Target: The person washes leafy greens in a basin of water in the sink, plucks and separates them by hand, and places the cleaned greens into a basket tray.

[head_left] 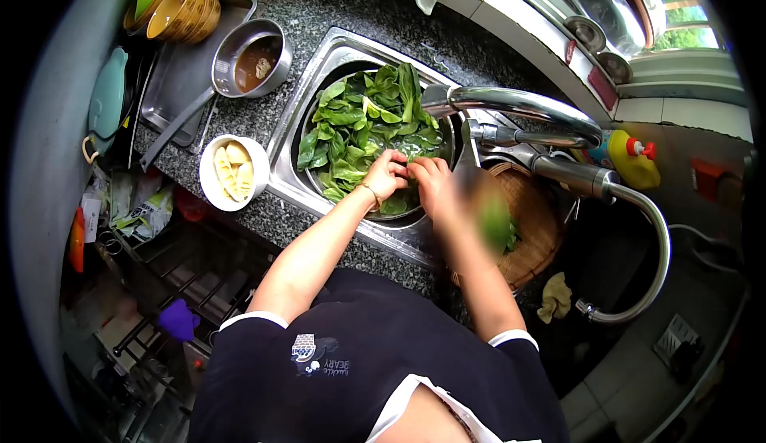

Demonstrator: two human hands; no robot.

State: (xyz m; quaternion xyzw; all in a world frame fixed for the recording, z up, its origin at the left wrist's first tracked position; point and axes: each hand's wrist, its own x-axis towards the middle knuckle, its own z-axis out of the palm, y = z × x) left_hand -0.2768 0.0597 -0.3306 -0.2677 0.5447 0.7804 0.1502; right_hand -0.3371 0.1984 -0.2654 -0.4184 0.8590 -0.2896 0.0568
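Leafy greens (343, 124) fill a round metal basin set in the steel sink (283, 152), with some water showing among the leaves. At the basin's near side, my left hand (386, 178) has its fingers bent together over the leaves. Close beside it, my right hand (429, 181) has curled fingers that almost meet those of the left. Whatever lies between the fingertips is too small to make out. The faucet (519, 106) reaches over the basin's right side.
Left of the sink are a white bowl (214, 173) of pale yellow pieces and a saucepan (231, 56) of brown liquid. Stacked bowls (187, 16) stand behind. A woven basket (536, 228) with greens lies to the right, near a yellow bottle (630, 160).
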